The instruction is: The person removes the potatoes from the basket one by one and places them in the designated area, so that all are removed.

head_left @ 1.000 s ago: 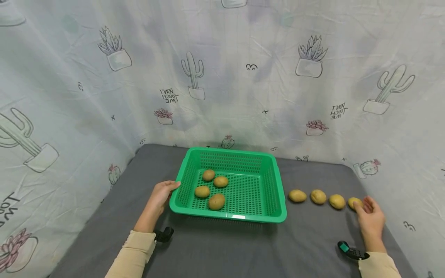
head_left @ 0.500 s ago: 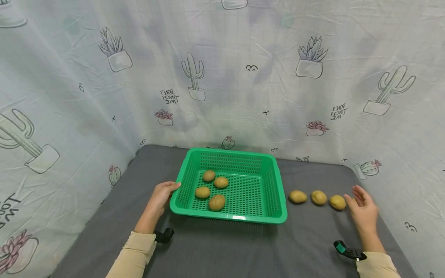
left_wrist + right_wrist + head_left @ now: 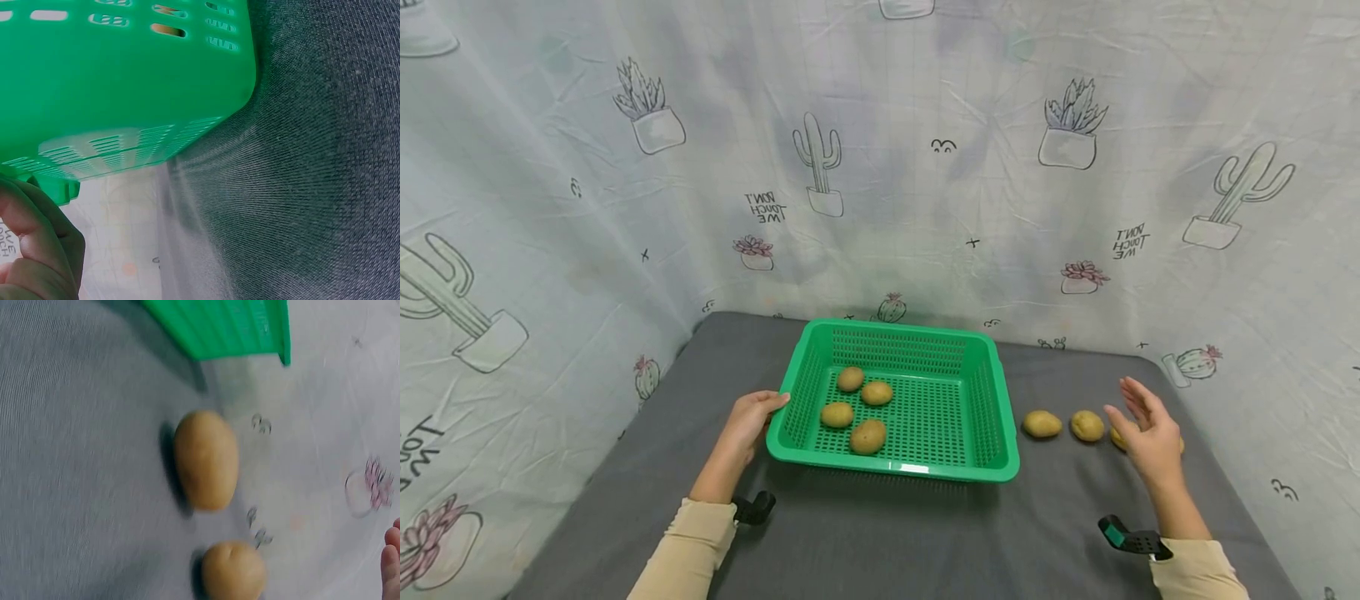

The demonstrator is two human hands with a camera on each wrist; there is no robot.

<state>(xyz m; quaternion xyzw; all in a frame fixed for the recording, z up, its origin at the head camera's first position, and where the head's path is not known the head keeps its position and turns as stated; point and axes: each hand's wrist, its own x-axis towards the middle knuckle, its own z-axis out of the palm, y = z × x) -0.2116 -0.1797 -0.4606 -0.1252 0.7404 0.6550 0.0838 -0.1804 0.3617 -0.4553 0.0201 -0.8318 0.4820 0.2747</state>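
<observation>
My left hand (image 3: 751,423) grips the left rim of a green plastic basket (image 3: 895,468), thumb on top of the rim. In the left wrist view, the curled fingers (image 3: 40,250) sit at the basket's edge beside its slotted wall (image 3: 125,87). Several potatoes (image 3: 868,437) lie in the left half of the basket. To its right, more potatoes stand in a row on the cloth; my right hand (image 3: 1153,437) hovers over the right end of it, fingers apart and nothing held. It partly covers two potatoes there. The right wrist view shows the potato (image 3: 206,461) nearest the basket and another potato (image 3: 233,572).
A dark grey cloth (image 3: 880,542) covers the table. Behind and at both sides hangs a pale curtain (image 3: 910,167) printed with cacti and potted plants. Each wrist wears a black strap mount, the right mount (image 3: 1131,537) bearing a green patch.
My right hand has moved left from the rightmost potato, along the row and slightly up, leaving that potato in place. The left hand and the basket stay put.
</observation>
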